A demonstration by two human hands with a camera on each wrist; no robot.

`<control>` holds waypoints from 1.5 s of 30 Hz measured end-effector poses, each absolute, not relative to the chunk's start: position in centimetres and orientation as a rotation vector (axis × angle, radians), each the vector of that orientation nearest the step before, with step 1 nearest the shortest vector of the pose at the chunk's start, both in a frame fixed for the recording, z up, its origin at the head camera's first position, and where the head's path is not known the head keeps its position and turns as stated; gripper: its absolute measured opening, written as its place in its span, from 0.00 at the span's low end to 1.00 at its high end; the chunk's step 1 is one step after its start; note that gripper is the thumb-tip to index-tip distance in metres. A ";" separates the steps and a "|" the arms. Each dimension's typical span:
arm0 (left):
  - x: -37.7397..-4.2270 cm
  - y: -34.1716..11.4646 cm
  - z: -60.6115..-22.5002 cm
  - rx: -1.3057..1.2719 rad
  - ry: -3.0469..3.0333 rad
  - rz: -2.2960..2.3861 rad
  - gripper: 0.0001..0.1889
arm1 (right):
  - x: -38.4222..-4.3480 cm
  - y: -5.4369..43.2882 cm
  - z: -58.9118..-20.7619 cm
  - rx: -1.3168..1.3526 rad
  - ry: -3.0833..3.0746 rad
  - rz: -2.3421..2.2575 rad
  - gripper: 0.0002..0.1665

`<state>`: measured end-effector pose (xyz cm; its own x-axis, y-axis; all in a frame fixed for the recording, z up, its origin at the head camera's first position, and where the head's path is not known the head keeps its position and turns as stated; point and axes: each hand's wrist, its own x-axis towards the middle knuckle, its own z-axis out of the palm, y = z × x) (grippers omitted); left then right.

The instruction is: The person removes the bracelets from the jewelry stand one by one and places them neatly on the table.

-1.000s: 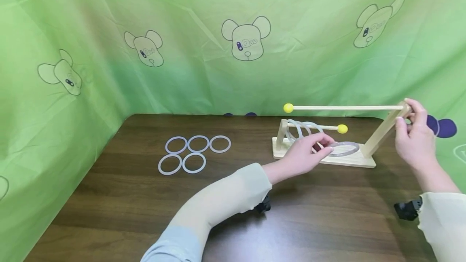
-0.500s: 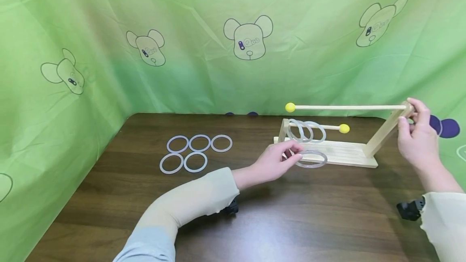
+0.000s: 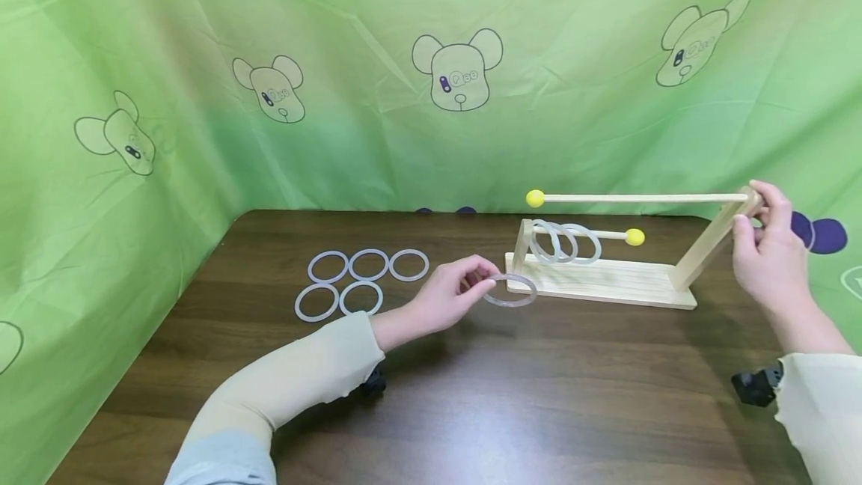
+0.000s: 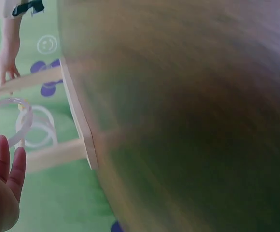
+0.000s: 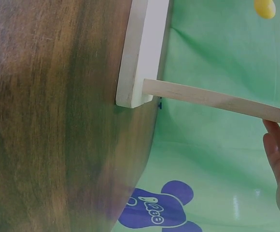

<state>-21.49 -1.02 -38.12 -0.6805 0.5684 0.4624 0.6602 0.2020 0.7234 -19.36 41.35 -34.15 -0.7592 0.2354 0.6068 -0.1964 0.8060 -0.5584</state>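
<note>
Left hand (image 3: 450,294): thumb and fingertips pinched together on one edge of a clear ring (image 3: 509,304).
Held ring: raised off the table (image 3: 471,403); from the head view I see it overlap the near left corner of the wooden base (image 3: 619,283).
Right hand (image 3: 771,253): grips the top of the tall post (image 3: 710,244).
Lower rod (image 3: 614,235): three pale rings (image 3: 599,249) hang on it, near the short post (image 3: 521,245).
Five flat rings (image 3: 364,282): on the table left of the base; only the head view gives me these.
Right wrist view: shows me fingertips against the post, which the head view hides behind the wood; hand cut off at the edge.
Left wrist view: held ring cut off at the edge, thumb not distinguishable, tabletop badly blurred.
</note>
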 end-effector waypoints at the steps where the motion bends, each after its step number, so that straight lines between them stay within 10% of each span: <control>1: -21.6 -1.5 -38.1 -1.200 -2.365 -1.491 0.05 | -19.4 41.3 -34.1 -0.033 -2.297 0.805 0.30; 45: -25.7 -12.1 -38.6 -1.314 -2.745 -1.083 0.04 | -19.2 41.9 -33.8 -0.010 -2.321 0.892 0.31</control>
<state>-25.69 -12.12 -38.61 -0.6659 0.7195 0.1972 0.6603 0.4454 0.6046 -19.16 41.90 -33.81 -0.7927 0.2252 0.5665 -0.2121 0.7693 -0.6026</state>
